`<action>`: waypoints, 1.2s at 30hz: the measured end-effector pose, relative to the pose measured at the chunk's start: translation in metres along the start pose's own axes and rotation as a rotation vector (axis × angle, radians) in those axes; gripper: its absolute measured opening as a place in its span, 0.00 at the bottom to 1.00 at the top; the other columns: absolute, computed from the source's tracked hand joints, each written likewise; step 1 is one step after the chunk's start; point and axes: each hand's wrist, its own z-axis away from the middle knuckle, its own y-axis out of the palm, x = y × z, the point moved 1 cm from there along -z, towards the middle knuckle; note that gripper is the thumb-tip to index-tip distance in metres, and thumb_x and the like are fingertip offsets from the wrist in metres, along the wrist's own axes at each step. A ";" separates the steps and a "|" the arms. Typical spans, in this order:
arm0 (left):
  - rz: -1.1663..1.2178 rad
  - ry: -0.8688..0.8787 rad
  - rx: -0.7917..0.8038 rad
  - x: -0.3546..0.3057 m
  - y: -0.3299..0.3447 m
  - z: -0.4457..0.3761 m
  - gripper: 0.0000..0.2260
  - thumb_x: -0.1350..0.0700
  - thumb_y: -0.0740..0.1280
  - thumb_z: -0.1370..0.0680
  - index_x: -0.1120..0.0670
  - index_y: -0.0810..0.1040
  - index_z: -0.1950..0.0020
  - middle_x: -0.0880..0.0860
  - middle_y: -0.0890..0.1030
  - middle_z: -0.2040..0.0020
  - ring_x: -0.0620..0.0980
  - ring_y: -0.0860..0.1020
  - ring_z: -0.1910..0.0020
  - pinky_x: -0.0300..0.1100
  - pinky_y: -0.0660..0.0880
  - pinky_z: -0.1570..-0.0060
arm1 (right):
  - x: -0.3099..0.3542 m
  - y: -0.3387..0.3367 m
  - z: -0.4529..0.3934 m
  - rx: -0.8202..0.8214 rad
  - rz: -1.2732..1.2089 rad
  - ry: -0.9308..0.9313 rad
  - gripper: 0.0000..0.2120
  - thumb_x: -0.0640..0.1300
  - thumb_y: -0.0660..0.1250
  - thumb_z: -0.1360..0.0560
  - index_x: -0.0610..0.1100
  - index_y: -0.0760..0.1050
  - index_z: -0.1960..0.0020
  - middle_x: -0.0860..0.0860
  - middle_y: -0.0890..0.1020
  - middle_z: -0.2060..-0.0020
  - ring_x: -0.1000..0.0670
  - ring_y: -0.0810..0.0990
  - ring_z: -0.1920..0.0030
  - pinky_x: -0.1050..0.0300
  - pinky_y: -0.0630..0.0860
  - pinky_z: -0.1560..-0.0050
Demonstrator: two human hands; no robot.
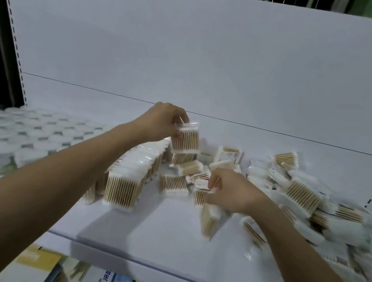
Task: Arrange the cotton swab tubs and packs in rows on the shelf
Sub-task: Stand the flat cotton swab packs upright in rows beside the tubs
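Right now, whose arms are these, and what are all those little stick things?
The camera sits on a person's head, so you see their own two arms reaching out over a white shelf. The sticks are cotton swabs in clear packs. The left hand holds one pack up by its top, above a neat row of standing packs. The right hand has its fingers curled round another from the messy pile. Far left, round white tubs already stand in rows.
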 end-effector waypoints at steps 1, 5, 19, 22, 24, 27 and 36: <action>-0.010 -0.004 0.019 0.006 0.002 -0.005 0.15 0.61 0.75 0.29 0.53 0.81 0.43 0.51 0.83 0.50 0.48 0.79 0.51 0.40 0.75 0.49 | -0.002 -0.004 -0.004 -0.004 0.064 0.028 0.11 0.44 0.71 0.27 0.50 0.73 0.48 0.51 0.78 0.49 0.50 0.77 0.49 0.56 0.75 0.50; -0.029 -0.011 0.035 0.026 0.014 -0.026 0.11 0.61 0.73 0.28 0.53 0.82 0.46 0.49 0.83 0.50 0.46 0.77 0.56 0.38 0.71 0.55 | 0.003 -0.012 -0.029 -0.138 0.182 0.042 0.11 0.41 0.67 0.24 0.50 0.75 0.43 0.52 0.77 0.43 0.49 0.76 0.41 0.50 0.75 0.41; -0.173 0.031 0.147 0.060 0.057 -0.071 0.10 0.64 0.70 0.27 0.55 0.84 0.47 0.54 0.83 0.48 0.53 0.80 0.49 0.46 0.77 0.48 | 0.024 0.063 -0.119 -0.110 0.433 -0.107 0.22 0.61 0.57 0.22 0.50 0.75 0.35 0.49 0.78 0.38 0.45 0.74 0.37 0.47 0.70 0.38; -0.204 0.053 0.196 0.057 0.068 -0.071 0.11 0.65 0.70 0.27 0.55 0.84 0.47 0.54 0.83 0.49 0.53 0.81 0.50 0.48 0.78 0.47 | 0.019 0.059 -0.113 -0.111 0.432 -0.125 0.22 0.60 0.59 0.23 0.51 0.74 0.33 0.50 0.78 0.37 0.46 0.73 0.37 0.47 0.71 0.37; -0.234 0.071 0.220 0.056 0.076 -0.071 0.10 0.65 0.70 0.27 0.55 0.83 0.48 0.53 0.83 0.49 0.53 0.80 0.51 0.47 0.79 0.48 | 0.016 0.058 -0.107 -0.100 0.428 -0.140 0.22 0.59 0.60 0.22 0.52 0.73 0.32 0.51 0.77 0.36 0.47 0.72 0.36 0.47 0.71 0.37; -0.284 0.093 0.280 0.055 0.089 -0.069 0.09 0.64 0.69 0.27 0.54 0.83 0.50 0.53 0.82 0.51 0.53 0.80 0.54 0.46 0.79 0.51 | 0.014 0.056 -0.103 -0.099 0.413 -0.161 0.22 0.59 0.62 0.22 0.52 0.73 0.31 0.52 0.76 0.35 0.49 0.70 0.35 0.48 0.69 0.36; -0.348 0.100 0.317 0.057 0.106 -0.067 0.17 0.62 0.64 0.24 0.54 0.72 0.36 0.55 0.76 0.42 0.56 0.75 0.43 0.47 0.73 0.46 | 0.011 0.052 -0.100 -0.131 0.314 -0.196 0.26 0.62 0.66 0.25 0.48 0.74 0.32 0.49 0.73 0.36 0.48 0.69 0.35 0.46 0.70 0.35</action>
